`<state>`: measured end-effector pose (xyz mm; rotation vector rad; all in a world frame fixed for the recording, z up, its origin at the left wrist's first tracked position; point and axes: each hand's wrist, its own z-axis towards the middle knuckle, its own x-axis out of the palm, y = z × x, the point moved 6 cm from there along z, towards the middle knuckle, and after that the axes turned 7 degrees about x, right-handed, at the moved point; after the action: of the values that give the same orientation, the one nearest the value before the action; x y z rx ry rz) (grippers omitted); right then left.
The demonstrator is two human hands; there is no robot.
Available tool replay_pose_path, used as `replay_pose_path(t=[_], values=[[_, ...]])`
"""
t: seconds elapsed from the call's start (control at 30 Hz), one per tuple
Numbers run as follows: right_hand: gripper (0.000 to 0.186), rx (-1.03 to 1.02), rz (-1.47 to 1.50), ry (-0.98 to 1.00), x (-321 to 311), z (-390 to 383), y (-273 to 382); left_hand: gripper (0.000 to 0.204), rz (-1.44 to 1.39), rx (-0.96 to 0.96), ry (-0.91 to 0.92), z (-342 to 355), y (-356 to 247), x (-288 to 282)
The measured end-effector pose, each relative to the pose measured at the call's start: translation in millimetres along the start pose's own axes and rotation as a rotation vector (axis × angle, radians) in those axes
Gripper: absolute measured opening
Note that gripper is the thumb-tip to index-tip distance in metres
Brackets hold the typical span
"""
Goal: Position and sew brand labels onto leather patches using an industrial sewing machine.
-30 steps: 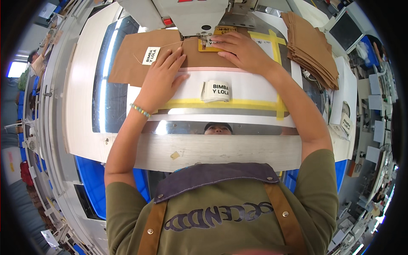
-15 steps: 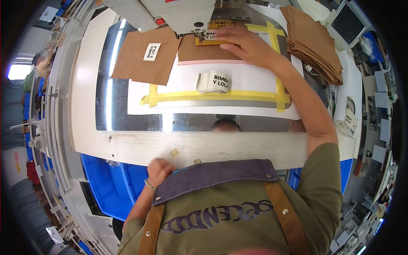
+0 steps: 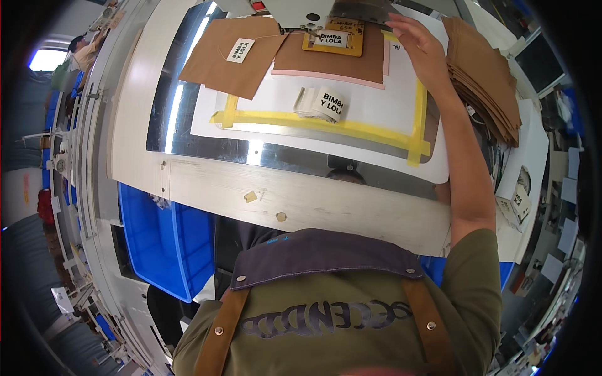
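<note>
- Your right hand (image 3: 423,53) has come off the yellow frame (image 3: 352,46) and now sits to its right; your left hand, over the tabletop's near edge half a second ago, has left the view.
- Your right fingers (image 3: 404,30) are released, loosely bent and apart from the frame; whether their tips touch the grey plate of the machine behind cannot be told. Nor can the state of your left fingers.
- One brown panel (image 3: 313,66) lies flat below the sewing machine head (image 3: 304,12), pink strip (image 3: 326,78) along its near edge. The yellow frame lies on top of it, around a white label (image 3: 332,38).
- Just left of it, at a slant, lies a second brown panel (image 3: 219,75) with its own white label (image 3: 240,51) and a thin loose thread.
- Nearer you, a small bundle of white labels (image 3: 318,104) rests on white paper (image 3: 370,109), by a strip of yellow tape (image 3: 351,133).
- Paper and tape lie on a shiny metal plate (image 3: 213,143) set in the pale tabletop (image 3: 351,199).
- To the right of your hand is a fanned stack of brown panels (image 3: 484,78).
- Below the tabletop, at your left, is a blue bin (image 3: 150,235).
</note>
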<state>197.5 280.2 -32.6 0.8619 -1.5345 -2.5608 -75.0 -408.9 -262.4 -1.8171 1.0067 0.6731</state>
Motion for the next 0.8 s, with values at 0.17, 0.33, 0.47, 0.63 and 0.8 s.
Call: replay_pose_path(t=[0.17,0.33,0.47,0.63,0.8], values=[[0.031,0.093,0.171,0.062,3,4,-15,0.020,-0.048,-0.148,0.172,-15,7,44],[0.033,0.077,0.055,0.123,10,-2,45,0.022,-0.054,-0.205,0.335,0,20,72],[0.035,-0.250,0.163,0.289,9,-46,176,0.023,0.000,-0.194,0.467,23,54,86],[0.039,-0.485,0.271,0.807,22,-126,316,0.024,0.325,0.068,0.788,37,62,30],[0.023,-0.584,0.377,0.518,25,-147,344,0.021,0.296,0.182,0.735,82,-51,-134]])
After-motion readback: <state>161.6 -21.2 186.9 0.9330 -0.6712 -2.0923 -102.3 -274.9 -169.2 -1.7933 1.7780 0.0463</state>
